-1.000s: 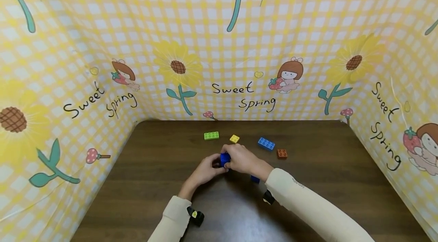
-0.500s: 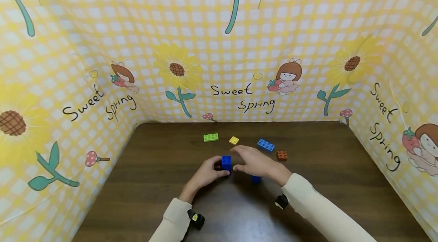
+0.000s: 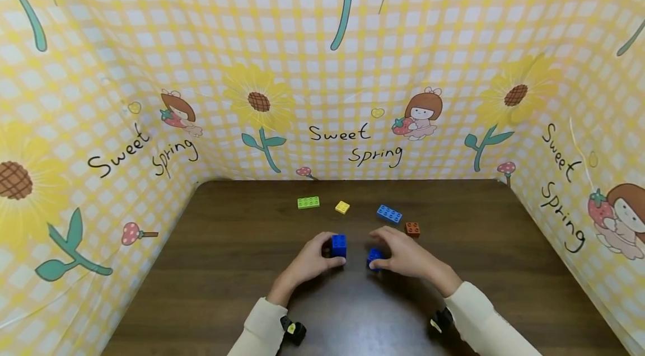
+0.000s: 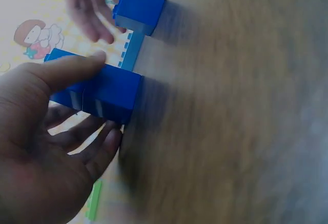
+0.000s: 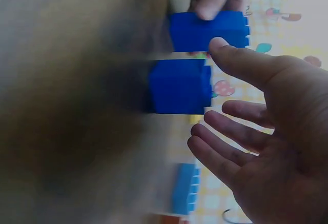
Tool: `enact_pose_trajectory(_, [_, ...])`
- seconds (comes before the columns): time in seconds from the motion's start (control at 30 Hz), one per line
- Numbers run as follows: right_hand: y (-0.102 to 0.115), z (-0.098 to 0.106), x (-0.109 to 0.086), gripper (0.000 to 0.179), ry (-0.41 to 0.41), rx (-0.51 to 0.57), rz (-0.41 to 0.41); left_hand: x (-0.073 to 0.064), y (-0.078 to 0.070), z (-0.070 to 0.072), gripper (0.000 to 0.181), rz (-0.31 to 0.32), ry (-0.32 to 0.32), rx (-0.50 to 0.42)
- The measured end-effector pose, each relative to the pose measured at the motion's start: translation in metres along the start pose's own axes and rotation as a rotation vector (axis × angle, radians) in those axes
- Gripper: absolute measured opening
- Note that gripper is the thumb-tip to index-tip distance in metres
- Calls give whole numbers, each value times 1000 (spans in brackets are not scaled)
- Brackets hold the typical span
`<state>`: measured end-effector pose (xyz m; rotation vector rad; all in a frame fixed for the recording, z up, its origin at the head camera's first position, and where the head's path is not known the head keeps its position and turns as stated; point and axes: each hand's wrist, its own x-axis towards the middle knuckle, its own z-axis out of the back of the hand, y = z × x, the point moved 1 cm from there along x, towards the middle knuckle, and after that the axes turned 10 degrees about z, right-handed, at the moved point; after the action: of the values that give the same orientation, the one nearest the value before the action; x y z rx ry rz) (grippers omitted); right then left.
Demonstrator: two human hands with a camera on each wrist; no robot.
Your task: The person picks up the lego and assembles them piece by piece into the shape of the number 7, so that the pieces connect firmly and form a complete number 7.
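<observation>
My left hand holds a stack of two dark blue toy bricks, standing upright at the middle of the table. Its thumb lies along the near side of the stack, with the fingers on the far side. A single dark blue brick stands on the table to the right of the stack, studs up. Around it my right hand reaches with thumb and fingers spread. In the right wrist view those fingers are apart from the brick, just above its studded end.
Farther back on the brown table lie a lime green brick, a small yellow brick, a lighter blue brick and a reddish-brown brick. A yellow checked cloth walls the table's back and sides.
My right hand has let go of the stack and moved right and nearer to me, to the single blue brick. The left hand keeps the stack, shifted slightly right and nearer.
</observation>
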<state>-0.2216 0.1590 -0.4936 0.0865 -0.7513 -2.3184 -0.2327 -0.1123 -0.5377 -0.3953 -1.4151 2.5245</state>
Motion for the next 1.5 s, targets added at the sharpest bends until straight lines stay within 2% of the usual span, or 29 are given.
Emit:
enact_pose_trajectory(0.1, [-6,-10,-5,64,-36,14,10,-2,0,-1,55,4,-3,-124])
enact_pose_trajectory(0.17, [-10,-17,-7,56,-58,21,16,-2,2,-2,51,-3,-2,-203])
enact_pose_trajectory(0.27, [-13,-25,-9,43,-98,18,19,-2,3,-2,45,-22,-4,-258])
enact_pose_trajectory(0.43, [-15,-32,-11,32,-142,10,-4,-2,6,-2,41,-19,-10,-254])
enact_pose_trajectory(0.6, [-15,-34,-10,32,-149,9,-34,0,8,-2,39,-15,-10,-254])
enact_pose_trajectory(0.87, [-14,-31,-8,34,-137,0,-20,2,8,-1,38,-31,-19,-249])
enact_pose_trajectory(1.17, [-4,-10,3,40,-132,74,13,2,8,-1,39,-29,2,-268])
enact_pose_trajectory(1.5, [26,14,22,41,-121,48,78,3,7,0,38,-34,6,-254])
